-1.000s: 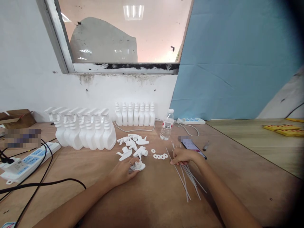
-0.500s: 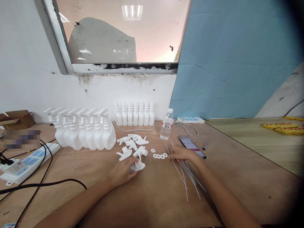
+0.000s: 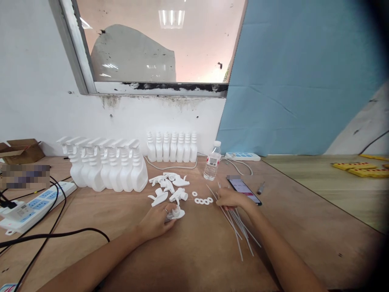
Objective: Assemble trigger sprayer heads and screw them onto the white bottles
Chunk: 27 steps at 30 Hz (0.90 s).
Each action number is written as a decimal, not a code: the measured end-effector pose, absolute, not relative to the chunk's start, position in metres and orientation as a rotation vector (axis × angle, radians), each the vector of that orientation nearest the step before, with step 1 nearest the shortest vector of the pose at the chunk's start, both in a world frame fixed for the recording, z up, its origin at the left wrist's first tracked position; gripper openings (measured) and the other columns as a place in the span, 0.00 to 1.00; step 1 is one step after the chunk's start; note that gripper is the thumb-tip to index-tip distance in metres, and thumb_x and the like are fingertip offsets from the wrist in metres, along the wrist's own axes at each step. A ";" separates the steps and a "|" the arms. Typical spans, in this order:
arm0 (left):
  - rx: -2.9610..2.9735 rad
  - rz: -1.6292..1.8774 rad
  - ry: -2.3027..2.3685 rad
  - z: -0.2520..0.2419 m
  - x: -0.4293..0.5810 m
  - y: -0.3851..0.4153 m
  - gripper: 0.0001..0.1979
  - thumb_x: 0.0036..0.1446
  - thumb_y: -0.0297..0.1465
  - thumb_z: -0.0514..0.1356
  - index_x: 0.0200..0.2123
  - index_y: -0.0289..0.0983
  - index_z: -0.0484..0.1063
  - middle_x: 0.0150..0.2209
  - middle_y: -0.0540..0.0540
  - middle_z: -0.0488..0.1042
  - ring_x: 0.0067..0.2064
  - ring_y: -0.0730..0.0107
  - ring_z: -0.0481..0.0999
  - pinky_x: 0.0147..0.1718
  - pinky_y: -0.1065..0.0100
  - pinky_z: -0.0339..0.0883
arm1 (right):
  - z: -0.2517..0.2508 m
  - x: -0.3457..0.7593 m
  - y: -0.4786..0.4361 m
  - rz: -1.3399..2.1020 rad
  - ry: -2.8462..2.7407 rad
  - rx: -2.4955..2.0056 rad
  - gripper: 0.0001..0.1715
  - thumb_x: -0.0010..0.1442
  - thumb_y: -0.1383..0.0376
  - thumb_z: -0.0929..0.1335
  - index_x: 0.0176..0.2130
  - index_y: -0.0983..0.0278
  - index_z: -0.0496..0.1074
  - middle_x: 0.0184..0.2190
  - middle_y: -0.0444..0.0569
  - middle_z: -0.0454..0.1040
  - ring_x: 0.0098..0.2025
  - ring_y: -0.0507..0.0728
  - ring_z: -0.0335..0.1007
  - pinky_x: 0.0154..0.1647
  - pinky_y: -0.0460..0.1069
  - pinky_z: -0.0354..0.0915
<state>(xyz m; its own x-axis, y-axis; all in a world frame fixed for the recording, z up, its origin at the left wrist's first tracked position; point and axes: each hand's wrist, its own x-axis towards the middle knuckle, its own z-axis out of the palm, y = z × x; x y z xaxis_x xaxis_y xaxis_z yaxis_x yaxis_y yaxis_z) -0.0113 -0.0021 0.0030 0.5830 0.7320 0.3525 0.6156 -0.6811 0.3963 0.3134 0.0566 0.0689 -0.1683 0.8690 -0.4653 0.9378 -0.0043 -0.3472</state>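
Note:
My left hand [image 3: 159,221] is closed round a white spray trigger head [image 3: 179,213] low over the table. Just behind it lie several more white trigger heads [image 3: 160,196]. At the right, my right hand [image 3: 228,197] has its fingers pinched on a thin white tube [image 3: 225,214], over a loose bunch of such tubes [image 3: 246,235]. Between the hands several flat white rings [image 3: 201,200] lie in a short row, with one ring [image 3: 194,194] behind them.
White bottles with trigger heads [image 3: 112,172] stand at the left, and open-necked white bottles [image 3: 173,149] by the wall. A water bottle [image 3: 212,162], a phone [image 3: 244,190], a small vial [image 3: 261,188] and power strips [image 3: 39,202] with black cables are also on the table [image 3: 182,259].
The tube at my right hand has tilted, its far end moving left. My left hand keeps its hold on the trigger head. The view has shifted slightly.

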 end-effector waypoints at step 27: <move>2.514 0.832 1.146 -0.002 -0.010 0.001 0.18 0.59 0.34 0.61 0.52 0.40 0.67 0.45 0.46 0.77 0.44 0.63 0.77 0.44 0.65 0.70 | 0.116 0.197 0.033 -2.058 3.002 1.051 0.14 0.64 0.56 0.67 0.39 0.61 0.58 0.32 0.42 0.71 0.26 0.49 0.71 0.28 0.46 0.67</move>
